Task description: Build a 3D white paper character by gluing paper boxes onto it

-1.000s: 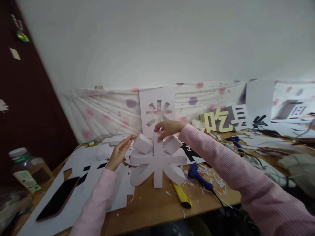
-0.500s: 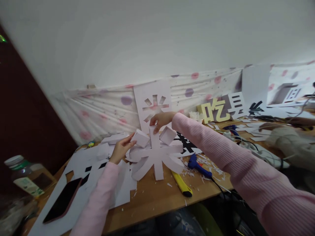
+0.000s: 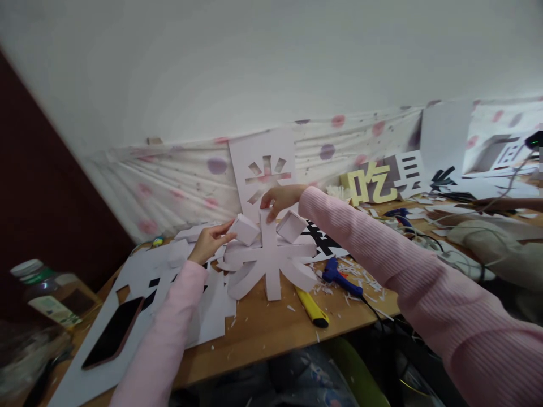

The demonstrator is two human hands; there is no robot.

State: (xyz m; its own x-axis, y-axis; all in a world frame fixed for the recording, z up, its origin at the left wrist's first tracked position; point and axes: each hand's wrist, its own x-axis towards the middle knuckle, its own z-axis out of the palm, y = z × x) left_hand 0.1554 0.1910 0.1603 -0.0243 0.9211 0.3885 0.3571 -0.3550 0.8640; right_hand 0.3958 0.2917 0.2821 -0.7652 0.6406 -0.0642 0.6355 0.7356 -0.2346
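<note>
Here, a bottle [image 3: 55, 291] sits at the left edge, and a dark phone [image 3: 113, 333] lies lower left. Nearer the centre, the left hand [image 3: 210, 243] touches the left side of a small white block [image 3: 246, 230]; whether it pinches it, I cannot tell. The white paper character [image 3: 270, 257] stands mid-frame, its top pinched by the right hand [image 3: 280, 199]. Rightward lie a yellow cutter [image 3: 311, 308] and a blue glue gun [image 3: 341, 279].
</note>
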